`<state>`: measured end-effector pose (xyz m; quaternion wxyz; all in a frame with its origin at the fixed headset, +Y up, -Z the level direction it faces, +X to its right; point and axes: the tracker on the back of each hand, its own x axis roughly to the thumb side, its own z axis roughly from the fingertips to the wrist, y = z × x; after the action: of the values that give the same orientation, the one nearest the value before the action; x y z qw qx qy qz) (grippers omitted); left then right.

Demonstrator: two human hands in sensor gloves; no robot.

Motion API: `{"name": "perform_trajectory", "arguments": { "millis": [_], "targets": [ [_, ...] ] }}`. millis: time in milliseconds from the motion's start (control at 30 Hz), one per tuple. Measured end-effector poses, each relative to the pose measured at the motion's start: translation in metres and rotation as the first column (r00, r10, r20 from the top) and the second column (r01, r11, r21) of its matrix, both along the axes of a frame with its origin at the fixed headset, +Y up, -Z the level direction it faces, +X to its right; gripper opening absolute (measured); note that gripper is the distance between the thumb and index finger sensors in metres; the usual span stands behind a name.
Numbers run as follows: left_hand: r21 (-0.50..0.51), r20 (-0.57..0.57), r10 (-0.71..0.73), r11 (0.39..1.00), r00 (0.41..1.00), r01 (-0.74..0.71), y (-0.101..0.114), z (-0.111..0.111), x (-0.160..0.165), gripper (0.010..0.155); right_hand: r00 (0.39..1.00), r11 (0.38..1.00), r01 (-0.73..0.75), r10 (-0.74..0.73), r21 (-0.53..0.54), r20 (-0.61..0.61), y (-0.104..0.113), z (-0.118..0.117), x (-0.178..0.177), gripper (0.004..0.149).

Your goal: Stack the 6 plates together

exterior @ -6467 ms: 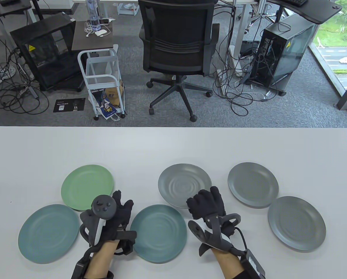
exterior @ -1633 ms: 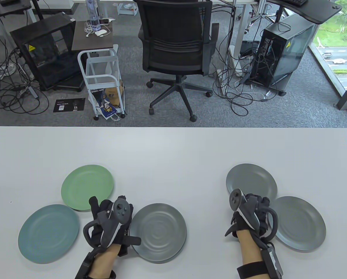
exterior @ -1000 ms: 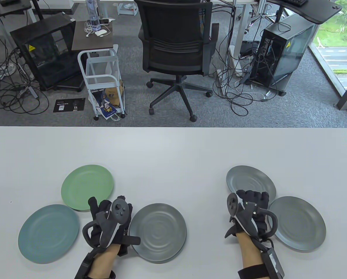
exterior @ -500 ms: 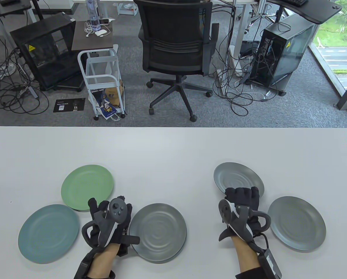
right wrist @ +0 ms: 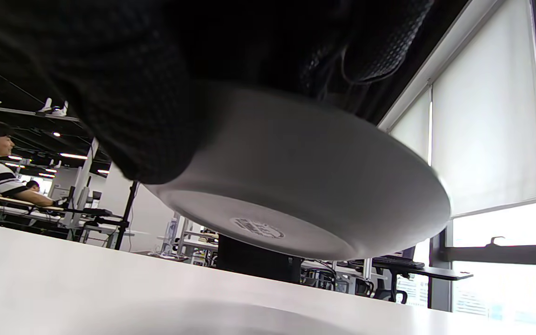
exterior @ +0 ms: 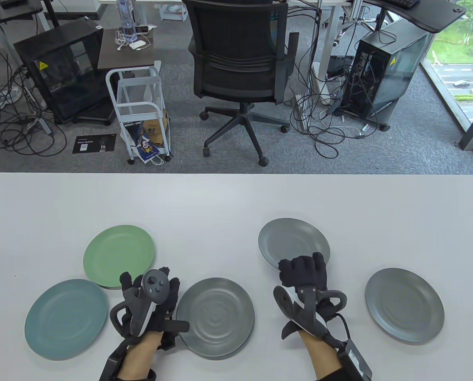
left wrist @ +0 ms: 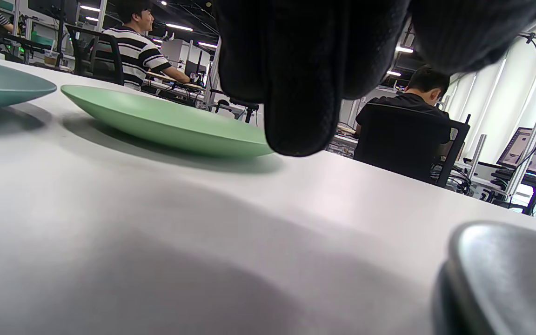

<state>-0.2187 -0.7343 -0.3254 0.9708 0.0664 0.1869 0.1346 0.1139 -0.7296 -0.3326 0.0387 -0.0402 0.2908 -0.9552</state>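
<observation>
Above table (exterior: 236, 198), right hand (exterior: 304, 274) grips grey plate (exterior: 292, 240); left hand (exterior: 151, 295) loosely spread.

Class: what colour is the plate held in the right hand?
Grey plate, held by the right hand; clearest in the table view.

My fingers (right wrist: 128, 116) are in black knit cloth, weave visible up close. Grey plate (exterior: 293, 242) I hold: matt, smooth, faint concentric rings on top, round stamp underneath. Green plate (left wrist: 165, 123): matt, looks plastic. Stacked grey plate (exterior: 215, 315): dull sheen, ringed. Desk (exterior: 236, 198): white, smooth, slight satin reflection. Trackers: hard black plastic.
</observation>
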Motion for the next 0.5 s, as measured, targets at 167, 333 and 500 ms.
{"name": "perform_trajectory", "arguments": {
  "millis": [167,333,500],
  "targets": [
    [0.010,0.004,0.044,0.999,0.999,-0.044,0.001,0.001,-0.002,0.058,0.998,1.000,-0.006,0.007,0.022,-0.065,0.002,0.006,-0.013,0.039],
    [0.024,0.026,0.145,0.989,0.989,-0.145,0.006,0.003,0.000,0.063,0.989,0.999,0.010,-0.003,0.043,-0.147,0.006,0.013,-0.028,0.039],
    [0.017,0.032,0.228,0.973,0.973,-0.229,0.005,0.003,-0.003,0.067,0.977,0.998,0.014,-0.001,0.060,-0.213,0.010,0.021,-0.044,0.039]
  ]
}}
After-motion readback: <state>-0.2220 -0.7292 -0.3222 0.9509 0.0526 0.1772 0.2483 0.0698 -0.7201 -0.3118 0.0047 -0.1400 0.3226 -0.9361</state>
